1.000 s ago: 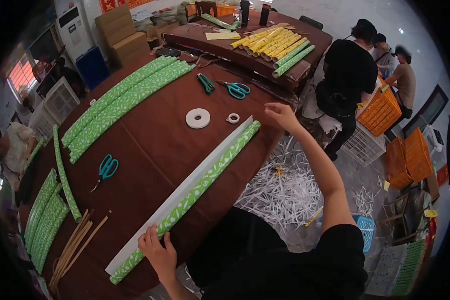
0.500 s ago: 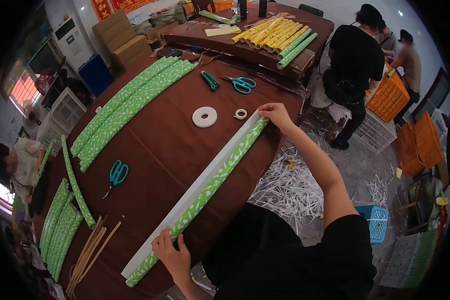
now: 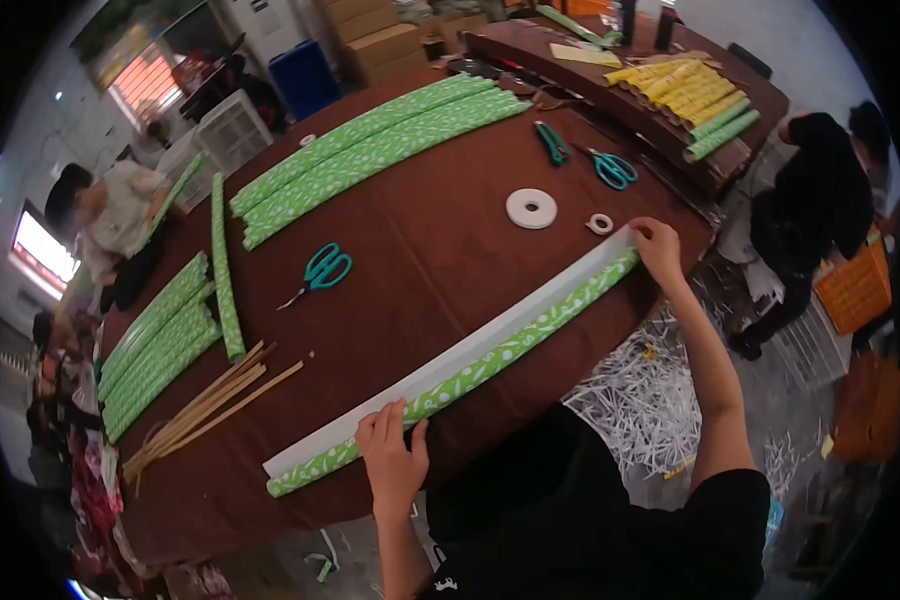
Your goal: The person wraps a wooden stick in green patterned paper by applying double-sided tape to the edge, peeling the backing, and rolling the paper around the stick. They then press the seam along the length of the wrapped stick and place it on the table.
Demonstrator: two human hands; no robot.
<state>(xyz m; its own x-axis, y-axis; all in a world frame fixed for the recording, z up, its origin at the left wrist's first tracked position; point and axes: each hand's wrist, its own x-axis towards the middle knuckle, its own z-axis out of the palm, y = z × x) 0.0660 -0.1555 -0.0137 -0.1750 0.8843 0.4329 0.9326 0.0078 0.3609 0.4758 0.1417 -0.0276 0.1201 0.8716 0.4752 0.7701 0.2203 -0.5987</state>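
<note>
A long roll of green patterned wrapping paper [image 3: 510, 352] lies slantwise along the table's near edge, with a white strip of the sheet's underside [image 3: 460, 356] showing along its far side. My left hand [image 3: 392, 448] grips the roll near its left end, fingers over the white strip and thumb on the near side. At the right end, my right hand [image 3: 658, 252] pinches the paper's corner between thumb and fingers. Just beyond that end lie a small roll of white tape [image 3: 599, 224] and a larger one [image 3: 532, 209].
Teal scissors [image 3: 327, 268], a second pair [image 3: 611, 170] and a green-handled cutter [image 3: 551, 143] lie on the brown table [image 3: 400, 300]. Finished green rolls [image 3: 370, 150] lie farther back, thin wooden strips [image 3: 210, 405] at left. Shredded paper [image 3: 635, 400] covers the floor; other people work nearby.
The view has swung left, so the table's contents appear farther right. Both hands keep their places at the two ends of the roll, which looks little changed.
</note>
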